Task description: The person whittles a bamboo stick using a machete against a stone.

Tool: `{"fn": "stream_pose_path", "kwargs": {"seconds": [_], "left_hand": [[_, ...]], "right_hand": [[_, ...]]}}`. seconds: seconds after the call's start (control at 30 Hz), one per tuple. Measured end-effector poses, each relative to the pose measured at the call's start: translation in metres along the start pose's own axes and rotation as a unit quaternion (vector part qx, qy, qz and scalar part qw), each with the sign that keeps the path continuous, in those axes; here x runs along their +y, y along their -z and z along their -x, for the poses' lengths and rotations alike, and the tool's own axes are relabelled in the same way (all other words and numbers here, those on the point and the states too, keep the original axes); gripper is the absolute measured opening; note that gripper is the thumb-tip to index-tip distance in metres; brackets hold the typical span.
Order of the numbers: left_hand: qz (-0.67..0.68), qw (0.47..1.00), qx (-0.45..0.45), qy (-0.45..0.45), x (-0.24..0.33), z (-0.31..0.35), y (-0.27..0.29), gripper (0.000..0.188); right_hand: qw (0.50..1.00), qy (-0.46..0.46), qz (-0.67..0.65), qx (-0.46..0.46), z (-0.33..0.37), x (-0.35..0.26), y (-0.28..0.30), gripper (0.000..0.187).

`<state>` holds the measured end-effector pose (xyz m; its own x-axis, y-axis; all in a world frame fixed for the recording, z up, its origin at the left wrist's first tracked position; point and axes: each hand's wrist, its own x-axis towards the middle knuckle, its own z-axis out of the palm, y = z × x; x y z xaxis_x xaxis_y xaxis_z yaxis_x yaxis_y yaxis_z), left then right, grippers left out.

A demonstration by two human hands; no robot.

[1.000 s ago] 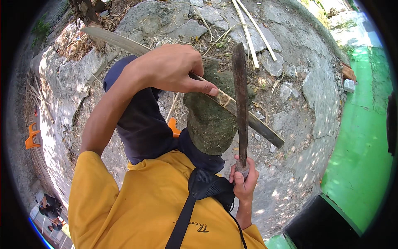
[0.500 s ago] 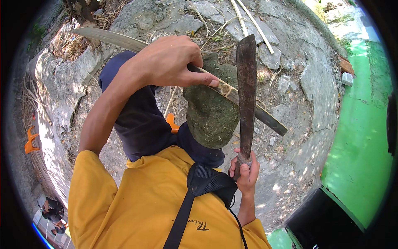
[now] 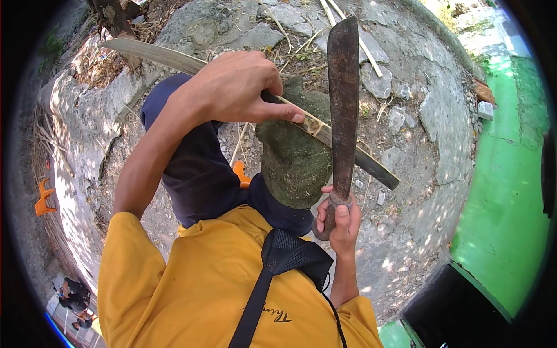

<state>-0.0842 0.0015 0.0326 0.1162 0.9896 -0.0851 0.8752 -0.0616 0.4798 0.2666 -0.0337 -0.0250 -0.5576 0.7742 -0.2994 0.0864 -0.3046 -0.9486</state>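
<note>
My left hand [image 3: 241, 87] is closed round a long split bamboo piece [image 3: 376, 168], thumb lying along its cut edge, where pale node walls show. The bamboo slants from the far left down to the right, across a dark green cloth [image 3: 295, 159] draped over my right knee. In my right hand [image 3: 344, 225] is a machete [image 3: 343, 98], gripped by its handle, its rusty dark blade pointing away from me. The blade passes in front of the bamboo and hides a short part of it; whether the two touch I cannot tell.
Cracked stone ground [image 3: 418, 168] surrounds me, with pale bamboo strips [image 3: 371, 55] lying at the far side. An orange plastic thing [image 3: 44, 197] is at the left, and a tree trunk [image 3: 113, 20] stands far left. Green paving [image 3: 499, 191] runs along the right. Two people sit at lower left.
My right hand has raised the machete slightly away from me, and its blade now reaches farther up. My left hand and the bamboo have barely shifted.
</note>
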Motion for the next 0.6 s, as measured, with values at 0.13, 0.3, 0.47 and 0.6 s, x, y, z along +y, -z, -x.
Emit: {"fn": "stream_pose_path", "kwargs": {"seconds": [0.13,0.3,0.47,0.6], "left_hand": [[-0.003,1.0,0.004,-0.002,0.001,-0.002,-0.001,0.078],[0.017,1.0,-0.018,0.011,0.001,-0.003,-0.002,0.079],[0.014,1.0,-0.004,-0.005,0.002,-0.003,-0.001,0.078],[0.023,1.0,-0.002,-0.007,0.003,-0.005,-0.003,0.077]], "right_hand": [[1.0,0.015,0.013,0.015,-0.014,-0.012,-0.008,0.059],[0.997,0.054,0.036,0.031,0.004,-0.004,0.003,0.062],[0.991,0.014,0.131,0.023,0.023,-0.001,0.016,0.074],[0.989,0.012,0.143,0.024,0.032,0.0,0.019,0.074]]}}
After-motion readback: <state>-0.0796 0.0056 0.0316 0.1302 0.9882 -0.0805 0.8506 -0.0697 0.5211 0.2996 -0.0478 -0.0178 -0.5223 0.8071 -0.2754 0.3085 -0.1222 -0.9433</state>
